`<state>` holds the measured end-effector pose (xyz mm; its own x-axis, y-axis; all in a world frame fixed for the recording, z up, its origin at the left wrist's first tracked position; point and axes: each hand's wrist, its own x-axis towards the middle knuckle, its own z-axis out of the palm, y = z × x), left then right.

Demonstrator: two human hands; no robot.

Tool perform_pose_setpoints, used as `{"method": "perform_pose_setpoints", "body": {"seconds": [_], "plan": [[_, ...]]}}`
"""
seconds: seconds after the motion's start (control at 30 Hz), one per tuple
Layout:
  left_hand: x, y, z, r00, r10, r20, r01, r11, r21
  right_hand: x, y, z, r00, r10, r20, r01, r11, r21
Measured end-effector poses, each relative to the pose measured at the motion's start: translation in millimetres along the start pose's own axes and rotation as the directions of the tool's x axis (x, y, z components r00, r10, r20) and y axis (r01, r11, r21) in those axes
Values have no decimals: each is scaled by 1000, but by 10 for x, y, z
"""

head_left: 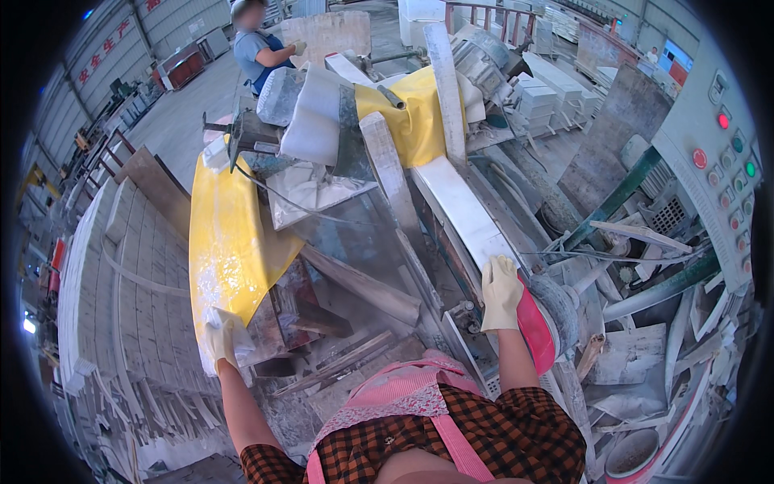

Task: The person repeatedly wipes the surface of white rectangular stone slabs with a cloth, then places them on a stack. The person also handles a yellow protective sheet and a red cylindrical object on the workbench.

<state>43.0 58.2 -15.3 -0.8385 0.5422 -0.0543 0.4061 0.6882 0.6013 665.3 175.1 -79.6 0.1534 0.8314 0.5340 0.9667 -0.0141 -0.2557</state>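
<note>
**Gloved hands at a stone-cutting machine**

The left hand, gloved, grips the lower corner of a yellow sheet that hangs over the machine's left side. The right hand, also gloved, lies flat with fingers together on the near end of a white slab, just beside a red wheel guard. On the right stands a grey control panel with red and green round buttons. Red signs run along the far left wall. Stacked pale blocks fill the left. Broken offcuts lie lower right. Another person works beyond the machine.
</note>
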Motion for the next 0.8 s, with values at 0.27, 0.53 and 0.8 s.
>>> {"method": "perform_pose_setpoints", "body": {"seconds": [0.27, 0.53, 0.8], "plan": [[-32, -20, 22, 999, 23, -31, -25, 998, -64, -18, 51, -56, 997, 39, 69, -40, 999, 15], [-75, 46, -32, 1000, 24, -15, -24, 999, 26, -63, 86, -77, 1000, 25, 7, -25, 1000, 16], [-30, 6, 16, 999, 23, -38, -24, 1000, -19, -90, 139, -102, 998, 59, 31, -61, 996, 60]]}}
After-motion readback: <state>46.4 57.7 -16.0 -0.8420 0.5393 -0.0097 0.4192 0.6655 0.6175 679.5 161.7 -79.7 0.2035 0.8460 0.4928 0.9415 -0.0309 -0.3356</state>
